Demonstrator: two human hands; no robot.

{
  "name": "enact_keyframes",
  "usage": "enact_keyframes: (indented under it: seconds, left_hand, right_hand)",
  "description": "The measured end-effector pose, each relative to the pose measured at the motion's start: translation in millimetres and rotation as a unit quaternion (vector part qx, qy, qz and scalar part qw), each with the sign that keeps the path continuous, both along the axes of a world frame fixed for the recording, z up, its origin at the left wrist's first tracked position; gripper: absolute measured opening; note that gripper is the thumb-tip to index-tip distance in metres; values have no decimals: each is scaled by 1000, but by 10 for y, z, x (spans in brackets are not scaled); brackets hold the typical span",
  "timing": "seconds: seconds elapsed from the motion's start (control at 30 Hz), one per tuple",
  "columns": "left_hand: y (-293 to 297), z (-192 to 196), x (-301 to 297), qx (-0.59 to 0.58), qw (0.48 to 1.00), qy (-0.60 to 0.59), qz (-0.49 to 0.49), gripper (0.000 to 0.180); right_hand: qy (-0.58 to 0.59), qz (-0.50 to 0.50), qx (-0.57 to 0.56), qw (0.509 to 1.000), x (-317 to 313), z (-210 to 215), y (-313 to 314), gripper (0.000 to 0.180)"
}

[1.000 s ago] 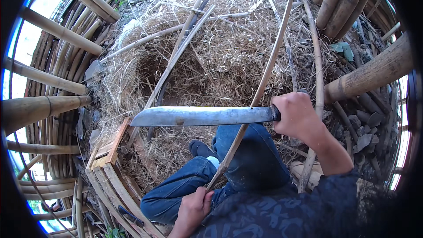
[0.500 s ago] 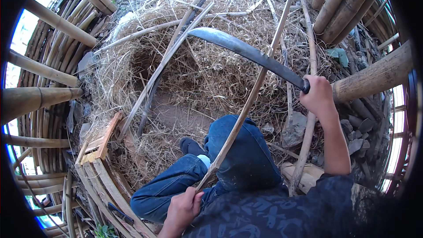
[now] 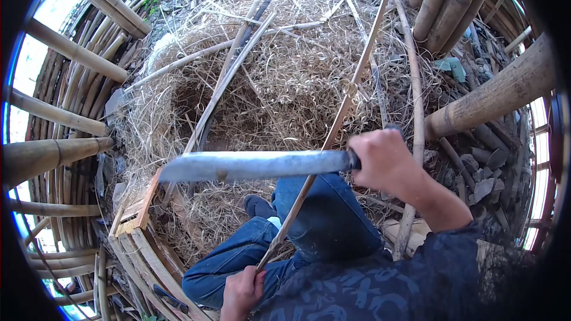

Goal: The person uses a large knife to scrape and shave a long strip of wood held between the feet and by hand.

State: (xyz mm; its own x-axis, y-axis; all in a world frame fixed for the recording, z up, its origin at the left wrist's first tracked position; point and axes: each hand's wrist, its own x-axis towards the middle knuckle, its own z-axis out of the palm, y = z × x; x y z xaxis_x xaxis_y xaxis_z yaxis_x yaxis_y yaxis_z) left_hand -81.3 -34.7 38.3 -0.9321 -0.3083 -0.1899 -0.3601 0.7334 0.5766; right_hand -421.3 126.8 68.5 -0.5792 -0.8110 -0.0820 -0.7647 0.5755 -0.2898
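Note:
My right hand (image 3: pixel 380 157) grips the dark handle of a machete (image 3: pixel 256 165), whose long curved grey blade points left, roughly level across the view. Passing under the blade near the handle is a long bamboo strip (image 3: pixel 339 116); whether blade and strip touch I cannot tell. Closed round the strip's near end is my left hand (image 3: pixel 242 290), low in front of my body. From there the strip slants up and away to the right over my knee, with a small curl of shaving (image 3: pixel 351 89) partway along it.
Curly shavings (image 3: pixel 297 83) heap over the ground ahead, with several loose bamboo strips (image 3: pixel 232 77) across them. A wooden crate (image 3: pixel 143 244) stands at my left. Thick bamboo poles (image 3: pixel 488 92) rise on both sides, and broken stones (image 3: pixel 485 187) lie at the right.
The machete has come down and nearer along the strip, its blade turning from pointing far left to nearly level. My right hand moved left and nearer; my left hand keeps its grip.

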Motion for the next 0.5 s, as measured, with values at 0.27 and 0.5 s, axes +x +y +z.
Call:
enact_keyframes:
  seconds: [0.27, 0.5]
  left_hand:
    - [-26, 160, 125, 5, 999, -43, 21, 12]
    - [-62, 71, 226, -1, 999, -42, 17, 13]
  right_hand:
    - [45, -178, -35, 982, -541, -176, 197, 13]
    - [73, -162, -19, 984, -562, -146, 164, 9]
